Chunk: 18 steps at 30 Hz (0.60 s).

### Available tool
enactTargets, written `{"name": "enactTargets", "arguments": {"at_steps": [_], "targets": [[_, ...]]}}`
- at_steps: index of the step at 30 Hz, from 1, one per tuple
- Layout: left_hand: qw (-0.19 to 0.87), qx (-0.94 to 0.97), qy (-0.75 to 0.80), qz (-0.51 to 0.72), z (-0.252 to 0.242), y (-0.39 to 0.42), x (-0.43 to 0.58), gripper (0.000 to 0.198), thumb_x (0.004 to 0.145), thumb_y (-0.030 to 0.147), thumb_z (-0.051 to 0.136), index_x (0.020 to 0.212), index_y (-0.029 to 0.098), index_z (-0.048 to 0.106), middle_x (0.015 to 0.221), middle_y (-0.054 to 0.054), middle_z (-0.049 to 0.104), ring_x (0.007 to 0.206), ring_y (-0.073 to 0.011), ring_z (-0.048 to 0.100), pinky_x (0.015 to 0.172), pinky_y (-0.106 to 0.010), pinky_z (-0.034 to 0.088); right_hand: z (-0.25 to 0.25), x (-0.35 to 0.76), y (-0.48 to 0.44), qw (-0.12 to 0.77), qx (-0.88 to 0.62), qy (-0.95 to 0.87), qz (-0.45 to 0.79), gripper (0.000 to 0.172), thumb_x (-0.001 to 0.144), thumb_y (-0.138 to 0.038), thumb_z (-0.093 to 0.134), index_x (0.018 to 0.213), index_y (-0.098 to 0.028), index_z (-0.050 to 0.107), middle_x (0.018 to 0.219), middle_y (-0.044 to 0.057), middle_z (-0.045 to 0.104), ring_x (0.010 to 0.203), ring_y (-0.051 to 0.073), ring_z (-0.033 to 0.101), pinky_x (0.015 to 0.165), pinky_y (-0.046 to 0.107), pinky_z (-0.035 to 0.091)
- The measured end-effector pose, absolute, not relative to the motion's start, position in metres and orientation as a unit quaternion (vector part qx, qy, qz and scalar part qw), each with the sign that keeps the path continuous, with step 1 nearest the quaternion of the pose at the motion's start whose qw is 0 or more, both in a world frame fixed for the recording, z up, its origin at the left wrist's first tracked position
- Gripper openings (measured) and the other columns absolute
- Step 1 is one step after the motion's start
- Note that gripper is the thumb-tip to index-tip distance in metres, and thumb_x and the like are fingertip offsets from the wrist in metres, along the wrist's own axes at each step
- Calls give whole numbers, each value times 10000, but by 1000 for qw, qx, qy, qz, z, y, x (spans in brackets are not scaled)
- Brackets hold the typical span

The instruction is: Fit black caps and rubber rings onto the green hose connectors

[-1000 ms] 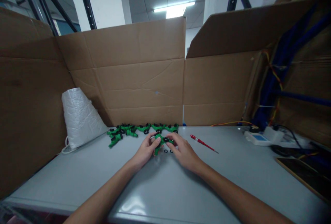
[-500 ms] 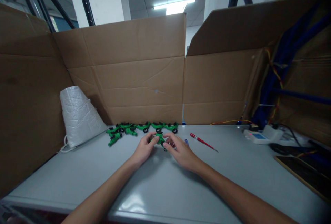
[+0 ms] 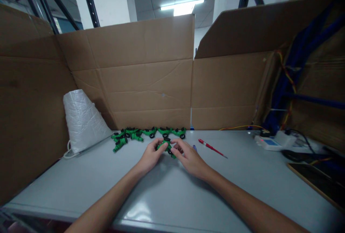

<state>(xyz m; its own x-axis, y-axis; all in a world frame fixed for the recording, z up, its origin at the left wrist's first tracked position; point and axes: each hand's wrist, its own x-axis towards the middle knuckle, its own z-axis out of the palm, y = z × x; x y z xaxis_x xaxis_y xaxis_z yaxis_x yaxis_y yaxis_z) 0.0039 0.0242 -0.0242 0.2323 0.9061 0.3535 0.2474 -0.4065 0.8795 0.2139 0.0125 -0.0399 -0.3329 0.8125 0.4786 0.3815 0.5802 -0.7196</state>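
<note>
Between my two hands, a small green and black toy-like piece (image 3: 167, 148) is held above the grey table (image 3: 151, 197). My left hand (image 3: 151, 155) pinches its left side with the thumb across it. My right hand (image 3: 188, 157) grips its right side between thumb and fingers. Behind my hands, several similar green pieces with black wheels (image 3: 165, 131) stand in a row, and more green parts (image 3: 120, 142) lie in a cluster to the left. A red screwdriver (image 3: 212, 148) lies right of my right hand, and a blue object (image 3: 194, 148) is partly hidden behind that hand.
A silvery padded bag (image 3: 83, 123) stands at the back left. Cardboard walls (image 3: 145, 82) enclose the back and sides. At the right are a white power strip (image 3: 269, 142), cables, a blue metal frame (image 3: 280, 89) and a dark flat panel (image 3: 318, 181).
The green piece has turned slightly between my fingers, and its lower end now shows green and black near my right thumb. Both hands stay in nearly the same place.
</note>
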Motion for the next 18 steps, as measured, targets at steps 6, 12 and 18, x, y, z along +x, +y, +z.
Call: {"name": "enactTargets", "arguments": {"at_steps": [6,12,18], "targets": [[338,710,403,468,-21,22,5,360,945,500,682,1075,165,693,953,-31,691,901,-208,613,831,-295,463,-37,213,11,440,-383,-777,239,277,1067,-436,498,1258,-260,594,1026,49,688,981,244,653,903,399,493],[339,717,393,465,-23,22,4,356,951,476,692,1131,169,698,982,-38,707,922,-213,631,853,-301,473,-37,214,12,459,-371,-776,223,283,1059,-394,505,1285,-240,578,1049,59,682,960,233,645,851,367,499],[345,720,389,461,-23,21,5,371,947,468,704,1161,164,706,1013,-51,725,949,-224,646,874,-307,481,-35,214,11,465,-360,-779,217,269,1056,-381,521,1276,-242,591,1064,54,686,981,233,648,905,387,499]]}}
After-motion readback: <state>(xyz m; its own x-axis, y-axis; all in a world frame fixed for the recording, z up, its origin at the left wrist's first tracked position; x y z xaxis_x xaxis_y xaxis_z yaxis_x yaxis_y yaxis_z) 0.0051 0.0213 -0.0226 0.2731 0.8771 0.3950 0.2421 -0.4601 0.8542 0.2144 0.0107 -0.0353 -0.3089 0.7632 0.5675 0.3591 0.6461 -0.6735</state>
